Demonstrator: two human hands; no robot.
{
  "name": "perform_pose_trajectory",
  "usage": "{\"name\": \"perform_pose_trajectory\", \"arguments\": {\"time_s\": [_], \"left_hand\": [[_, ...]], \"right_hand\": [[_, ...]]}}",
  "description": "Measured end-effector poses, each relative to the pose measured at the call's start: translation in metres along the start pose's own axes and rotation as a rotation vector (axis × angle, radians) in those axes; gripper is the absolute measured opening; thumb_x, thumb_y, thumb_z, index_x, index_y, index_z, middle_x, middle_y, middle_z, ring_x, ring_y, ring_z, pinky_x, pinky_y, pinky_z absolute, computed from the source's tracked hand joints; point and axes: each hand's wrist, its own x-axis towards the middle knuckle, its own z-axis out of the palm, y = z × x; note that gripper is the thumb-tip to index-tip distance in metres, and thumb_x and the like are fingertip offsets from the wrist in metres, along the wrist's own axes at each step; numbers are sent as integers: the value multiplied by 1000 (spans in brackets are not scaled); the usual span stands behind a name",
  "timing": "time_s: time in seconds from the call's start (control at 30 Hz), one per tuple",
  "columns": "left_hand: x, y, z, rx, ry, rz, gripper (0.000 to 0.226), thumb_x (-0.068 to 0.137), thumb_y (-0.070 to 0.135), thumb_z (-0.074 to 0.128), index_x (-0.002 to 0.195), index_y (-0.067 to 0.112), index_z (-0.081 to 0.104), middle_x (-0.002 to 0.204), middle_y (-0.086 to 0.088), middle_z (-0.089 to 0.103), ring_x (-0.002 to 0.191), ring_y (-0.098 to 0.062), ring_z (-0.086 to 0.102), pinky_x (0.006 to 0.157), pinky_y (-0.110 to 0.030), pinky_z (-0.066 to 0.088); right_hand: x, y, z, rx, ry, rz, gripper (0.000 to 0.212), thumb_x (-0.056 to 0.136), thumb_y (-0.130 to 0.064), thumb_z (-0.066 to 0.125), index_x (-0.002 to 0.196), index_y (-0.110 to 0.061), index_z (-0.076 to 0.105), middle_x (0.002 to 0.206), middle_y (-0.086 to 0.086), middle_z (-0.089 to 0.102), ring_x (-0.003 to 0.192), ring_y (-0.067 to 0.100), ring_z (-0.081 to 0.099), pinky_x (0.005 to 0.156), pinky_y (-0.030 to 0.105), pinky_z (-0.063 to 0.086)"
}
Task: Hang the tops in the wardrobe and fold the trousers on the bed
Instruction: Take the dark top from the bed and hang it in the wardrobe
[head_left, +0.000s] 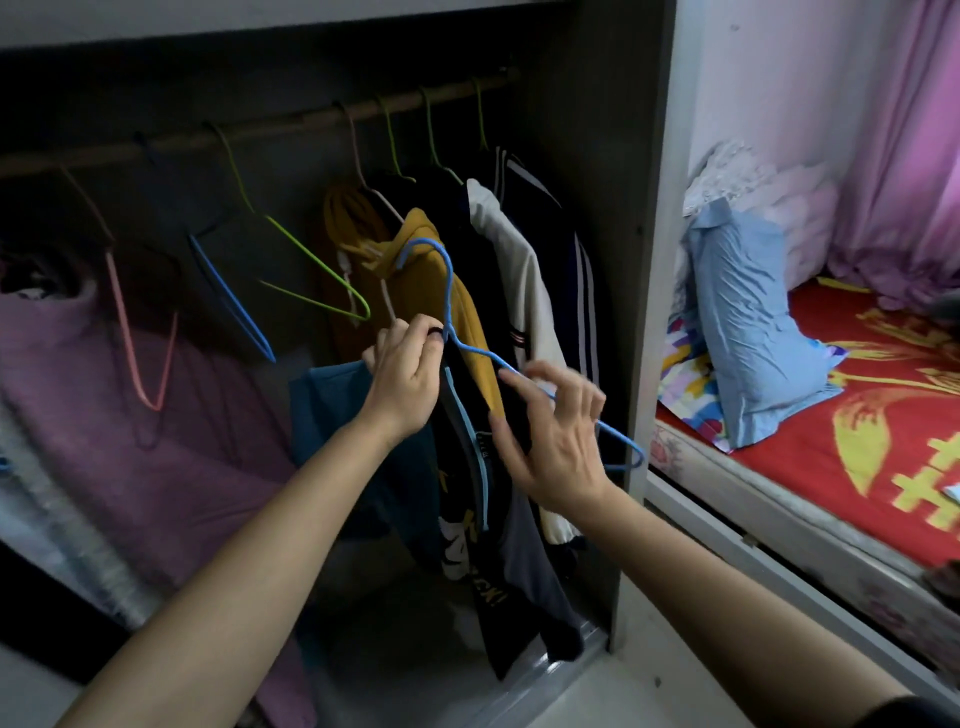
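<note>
top (519, 561) hangs below left hand (405, 379), seemingly pinched with hanger (448, 291).

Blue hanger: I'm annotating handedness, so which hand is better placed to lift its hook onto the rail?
Probably left: the left hand grips the blue hanger at its neck; the right hand sits lower, fingers spread.

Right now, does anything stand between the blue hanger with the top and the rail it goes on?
Nothing visible blocks it. The left hand holds the blue hanger in front of the yellow hoodie, below the rail; left of the hoodie's hook the rail is bare up to a green hanger.
</note>
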Motion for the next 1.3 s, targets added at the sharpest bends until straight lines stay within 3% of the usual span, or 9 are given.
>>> {"name": "perform_pose_trajectory", "arguments": {"time_s": [0.13, 0.23, 0.3, 0.5, 0.7, 0.83, 1.03, 1.23, 1.3], "left_hand": [[8, 4, -3, -101, 48, -70, 30, 92, 39, 27, 101, 24, 51, 109, 1, 47, 111, -18, 40, 93, -36, 19], [11, 5, -5, -125, 85, -110, 38, 89, 56, 34, 94, 22, 50, 109, -2, 50, 113, -19, 41, 98, -40, 22], [9, 2, -6, -92, 109, -129, 50, 87, 70, 37, 95, 23, 53, 112, -2, 51, 115, -20, 43, 104, -47, 23], [4, -32, -17, 35, 218, -244, 53, 86, 66, 38, 97, 19, 59, 102, -1, 45, 116, -27, 43, 102, -50, 22], [-14, -86, -26, 172, 233, -298, 57, 80, 57, 32, 96, 12, 63, 95, 0, 42, 113, -28, 41, 98, -47, 21], [-22, -97, -18, 251, 208, -285, 62, 76, 59, 29, 95, 12, 66, 91, 0, 42, 106, -29, 42, 94, -46, 23], [-33, -95, 0, 347, 123, -126, 59, 87, 60, 32, 103, 13, 64, 93, -5, 47, 101, -30, 43, 88, -45, 25], [-32, -72, 8, 169, 84, -101, 58, 91, 49, 12, 108, 17, 56, 103, 4, 40, 105, -24, 39, 92, -39, 19], [-33, -68, 8, 120, 86, -129, 54, 95, 45, 15, 109, 15, 56, 105, 5, 40, 108, -24, 40, 91, -37, 18]], "right_hand": [[-31, -5, 0, 350, -482, 116, 63, 95, -40, 63, 147, -11, 40, 124, 7, 52, 102, 20, 59, 85, 32, 50], [-53, -2, 12, 240, -974, 180, 55, 99, -46, 53, 143, -15, 43, 134, 7, 56, 122, 24, 55, 101, 37, 45], [-59, 1, 15, 108, -1092, 94, 44, 102, -49, 42, 128, -16, 56, 122, 6, 64, 119, 26, 53, 98, 42, 45], [-70, 41, 6, -41, -843, -104, 56, 101, -60, 31, 83, -19, 66, 90, 0, 67, 103, 19, 54, 95, 36, 40], [-63, 75, -5, 0, -691, -59, 32, 100, -43, 49, 87, -17, 64, 95, -1, 67, 110, 23, 58, 87, 38, 49], [-54, 78, -11, 46, -722, 48, 43, 100, -48, 41, 96, -13, 67, 90, -3, 65, 93, 15, 55, 81, 35, 49], [-26, 56, -8, 182, -638, 75, 29, 96, -35, 45, 92, -11, 60, 84, 0, 56, 81, 15, 49, 75, 38, 47], [30, 35, 6, 163, -694, 83, 43, 103, -53, 39, 130, -25, 58, 100, -2, 63, 101, 17, 58, 86, 33, 46], [46, 38, 8, 53, -740, -30, 39, 103, -51, 41, 125, -28, 64, 97, 1, 62, 97, 21, 59, 83, 38, 47]]}}
